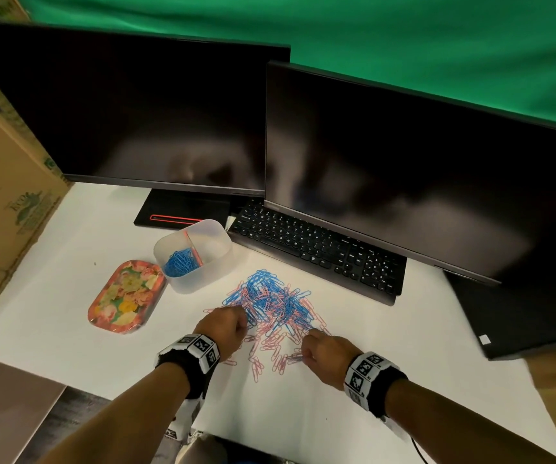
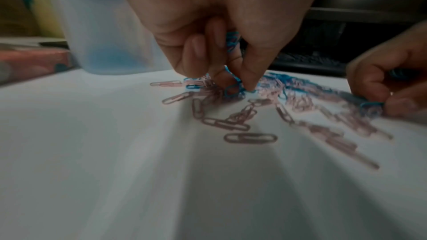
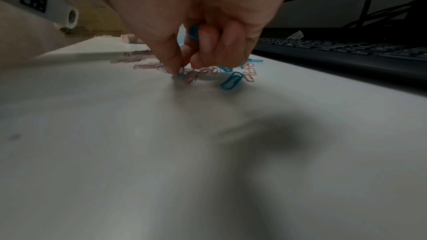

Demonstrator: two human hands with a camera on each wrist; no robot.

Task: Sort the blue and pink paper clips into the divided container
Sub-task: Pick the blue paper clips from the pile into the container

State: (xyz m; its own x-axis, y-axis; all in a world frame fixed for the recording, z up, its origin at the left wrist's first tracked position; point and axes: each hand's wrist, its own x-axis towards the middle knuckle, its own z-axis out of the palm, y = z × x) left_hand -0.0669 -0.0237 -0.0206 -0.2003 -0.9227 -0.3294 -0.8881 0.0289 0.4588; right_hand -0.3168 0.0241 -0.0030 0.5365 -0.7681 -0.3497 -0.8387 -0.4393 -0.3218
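A mixed pile of blue and pink paper clips (image 1: 271,304) lies on the white table in front of the keyboard. The translucent divided container (image 1: 193,254) stands to the pile's left; its left compartment holds blue clips (image 1: 181,261). My left hand (image 1: 224,324) sits at the pile's left edge, fingers curled round blue clips (image 2: 232,40) and pinching another blue clip (image 2: 233,89) on the table. My right hand (image 1: 323,354) is at the pile's near right edge, holding blue clips (image 3: 193,32) in its curled fingers and pinching a blue clip (image 3: 181,73) at the table.
A floral tin tray (image 1: 126,296) lies left of the container. A black keyboard (image 1: 317,247) and two dark monitors (image 1: 404,169) stand behind the pile. A cardboard box (image 1: 5,182) walls the left side. Loose pink clips (image 1: 256,365) lie between my hands.
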